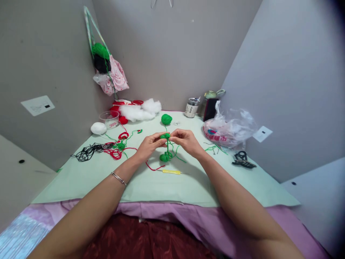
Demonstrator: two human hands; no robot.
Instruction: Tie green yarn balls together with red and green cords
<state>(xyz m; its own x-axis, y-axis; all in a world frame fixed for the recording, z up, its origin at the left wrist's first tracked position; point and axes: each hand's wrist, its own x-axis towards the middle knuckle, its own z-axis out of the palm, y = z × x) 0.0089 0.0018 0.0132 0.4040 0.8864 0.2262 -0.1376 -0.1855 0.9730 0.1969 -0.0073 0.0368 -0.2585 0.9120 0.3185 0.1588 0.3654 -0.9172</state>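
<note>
Between my hands, above the middle of the table, is a small green crocheted piece (165, 136). My left hand (151, 144) pinches its left side. The fingers of my right hand (185, 141) are closed at its right edge, on the piece or its yarn; which one I cannot tell. Green strands hang below it to a second green crocheted piece (164, 157) on the table. Behind my hands sits a green yarn ball (166, 119), with a strand running toward the piece. A crochet hook with a yellow handle (171, 172) lies in front, beside a red yarn strand (155, 169).
Black yarn (90, 153) and red yarn (114, 154) lie tangled at left, near a clear plastic tub (111, 120) and white stuffing (140, 110). At right stand a plastic bag (229, 129), a pen can (191, 108) and a black claw clip (243, 160). Walls enclose the table.
</note>
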